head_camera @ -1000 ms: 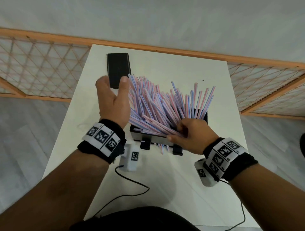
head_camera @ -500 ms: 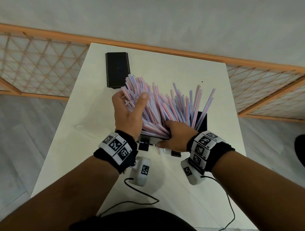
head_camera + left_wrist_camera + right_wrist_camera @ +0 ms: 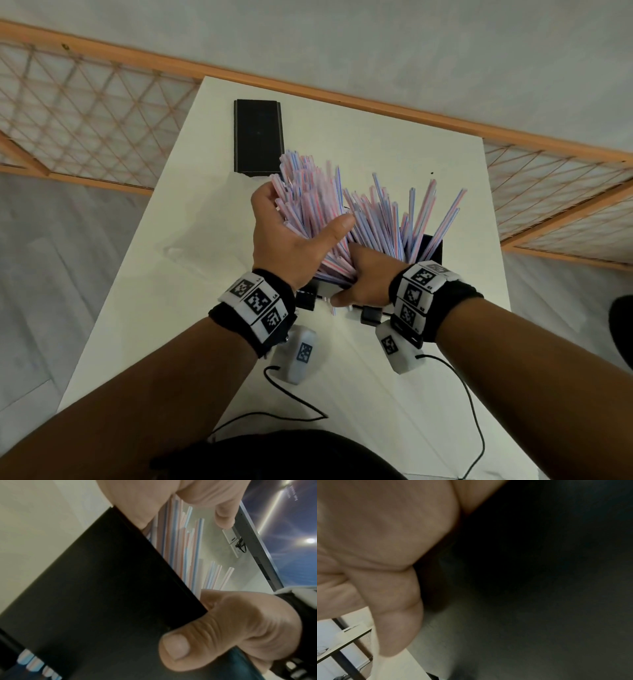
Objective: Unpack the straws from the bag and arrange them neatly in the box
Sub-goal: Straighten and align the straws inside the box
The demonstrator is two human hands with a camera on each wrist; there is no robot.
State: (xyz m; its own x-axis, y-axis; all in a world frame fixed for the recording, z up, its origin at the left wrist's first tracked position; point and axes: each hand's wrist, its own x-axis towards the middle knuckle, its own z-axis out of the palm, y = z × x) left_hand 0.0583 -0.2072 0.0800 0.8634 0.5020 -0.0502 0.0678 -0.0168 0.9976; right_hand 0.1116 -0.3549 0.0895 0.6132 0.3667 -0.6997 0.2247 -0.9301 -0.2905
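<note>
Pink-and-blue striped straws (image 3: pixel 376 219) stand fanned out of a black box (image 3: pixel 432 249) at mid-table. My left hand (image 3: pixel 294 236) grips the left part of the bundle, fingers behind it and thumb across its front. In the left wrist view those straws (image 3: pixel 180 545) rise above the box's wall (image 3: pixel 102 588). My right hand (image 3: pixel 363 279) holds the box's near rim, its thumb (image 3: pixel 176 649) pressed on the outer wall and its fingers on the straw side. Some straw ends (image 3: pixel 331 308) poke out below the box. A faint clear bag (image 3: pixel 178 250) lies flat to the left.
A black lid (image 3: pixel 257 137) lies at the table's far left, behind the straws. Wooden lattice railings (image 3: pixel 85 126) flank the white table (image 3: pixel 394 394) on both sides. Sensor cables (image 3: pixel 294 401) trail across the near tabletop.
My left hand came in from beside the lid and closed round the left part of the straws, gathering them more upright. My right hand slid left along the box's near rim.
</note>
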